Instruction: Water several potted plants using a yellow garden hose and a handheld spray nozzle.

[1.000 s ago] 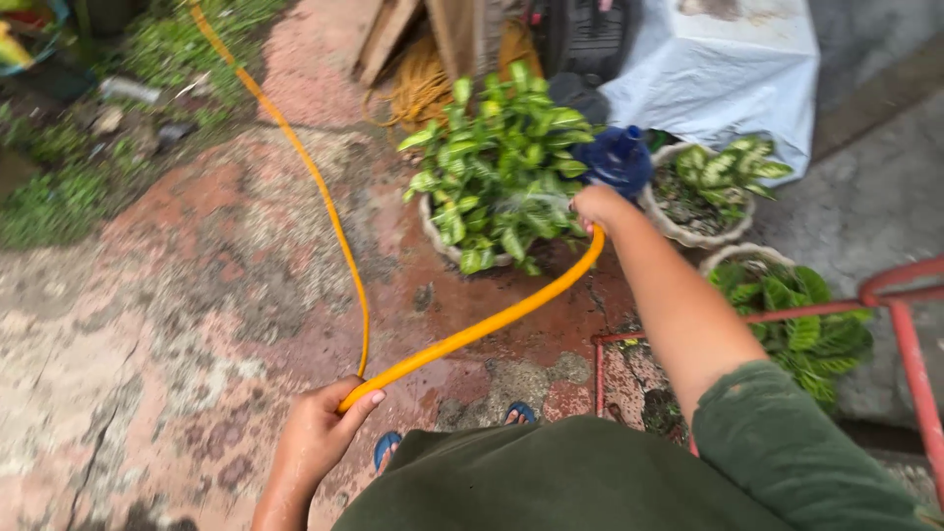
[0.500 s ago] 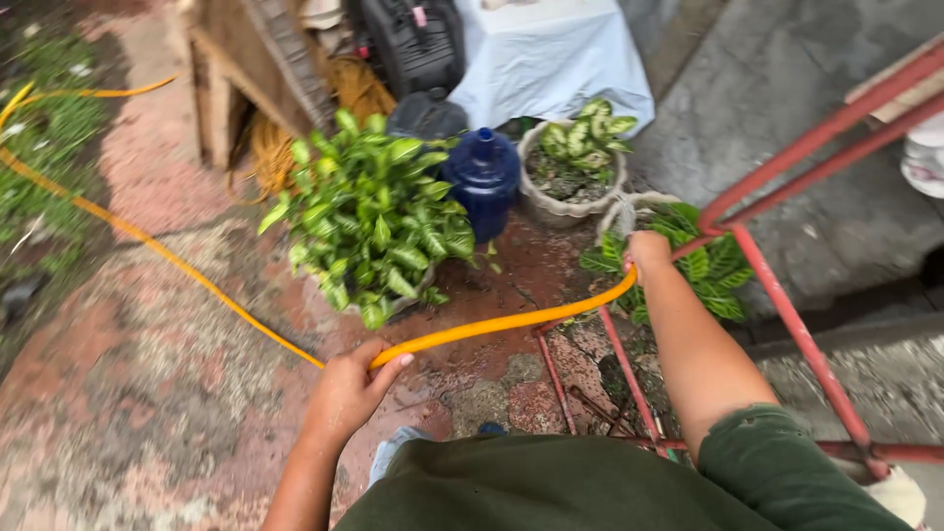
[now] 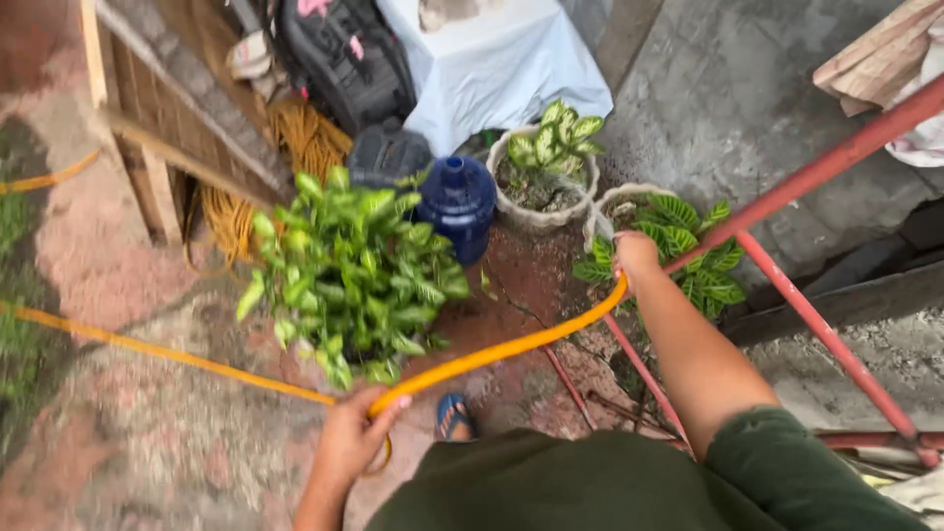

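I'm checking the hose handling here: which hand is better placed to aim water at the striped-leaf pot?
The right hand, probably. It grips the hose at its outlet end, directly over the striped-leaf pot. The left hand holds the hose farther back, beside the bushy plant.

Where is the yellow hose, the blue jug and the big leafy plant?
yellow hose [image 3: 511,346], head view, on the curved stretch between the two hands.
blue jug [image 3: 458,208], head view, on its rounded shoulder below the neck.
big leafy plant [image 3: 359,270], head view, on the middle of its green leaves.
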